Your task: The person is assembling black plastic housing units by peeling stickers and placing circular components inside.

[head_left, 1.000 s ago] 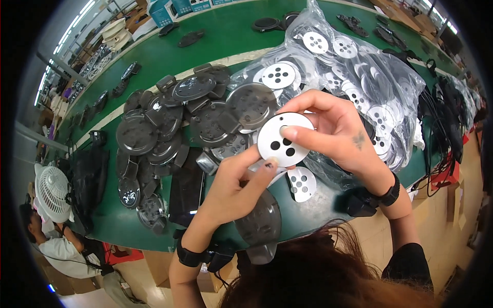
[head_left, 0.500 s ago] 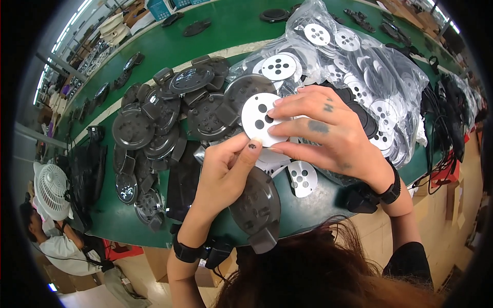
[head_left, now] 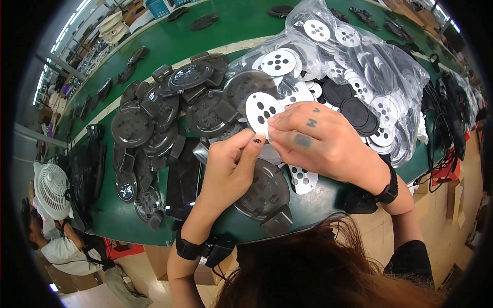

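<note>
My right hand (head_left: 321, 141) holds a white round disc with dark holes (head_left: 260, 111) by its lower edge, above the green table (head_left: 128, 226). My left hand (head_left: 228, 169) meets it from below, thumb and fingertips pinching the same edge of the disc. Under both hands lies a dark grey round plastic plate with a square tab (head_left: 264, 192). A second white perforated disc (head_left: 302, 178) lies flat just right of that plate, under my right wrist.
A heap of dark grey round plates (head_left: 159, 115) fills the table left of my hands. A clear plastic bag of white and black discs (head_left: 359, 66) lies at the right. A white fan (head_left: 50, 189) and another person (head_left: 61, 249) are at the lower left.
Both hands and the white disc have shifted left and farther from me, over the pile. My right hand has turned palm down over the disc's edge.
</note>
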`<state>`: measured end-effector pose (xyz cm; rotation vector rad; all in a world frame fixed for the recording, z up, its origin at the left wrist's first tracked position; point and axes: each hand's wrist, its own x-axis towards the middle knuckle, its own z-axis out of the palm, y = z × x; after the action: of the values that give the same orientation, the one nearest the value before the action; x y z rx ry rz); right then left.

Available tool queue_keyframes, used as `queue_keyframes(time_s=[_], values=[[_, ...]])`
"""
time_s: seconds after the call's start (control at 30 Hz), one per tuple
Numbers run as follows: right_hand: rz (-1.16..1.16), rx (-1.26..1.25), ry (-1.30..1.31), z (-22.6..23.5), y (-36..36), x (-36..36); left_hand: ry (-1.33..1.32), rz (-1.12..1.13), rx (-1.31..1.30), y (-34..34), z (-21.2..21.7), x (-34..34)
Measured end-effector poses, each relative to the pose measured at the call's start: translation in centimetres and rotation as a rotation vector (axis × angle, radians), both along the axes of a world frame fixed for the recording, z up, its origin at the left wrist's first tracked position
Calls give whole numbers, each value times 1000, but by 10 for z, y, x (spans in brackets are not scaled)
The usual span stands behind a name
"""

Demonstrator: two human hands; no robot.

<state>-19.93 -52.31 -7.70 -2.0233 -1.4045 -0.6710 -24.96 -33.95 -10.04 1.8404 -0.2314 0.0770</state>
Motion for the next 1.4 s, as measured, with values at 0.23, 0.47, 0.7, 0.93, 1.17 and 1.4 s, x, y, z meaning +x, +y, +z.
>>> queue_keyframes(time_s=[0.23,0.47,0.7,0.93,1.17,1.4], values=[[-14,-39,2,3,-1,-3,-6,10,38,-4,1,0],[76,27,222,7,-4,3,-18,18,27,-1,6,-1],[68,12,246,7,-4,3,-34,23,46,0,1,0],[100,54,288,5,-3,4,-47,25,57,0,2,0],[75,55,231,4,-1,3,-33,26,34,-1,3,0],[67,5,263,2,-5,6,-89,26,107,-2,-1,-1]])
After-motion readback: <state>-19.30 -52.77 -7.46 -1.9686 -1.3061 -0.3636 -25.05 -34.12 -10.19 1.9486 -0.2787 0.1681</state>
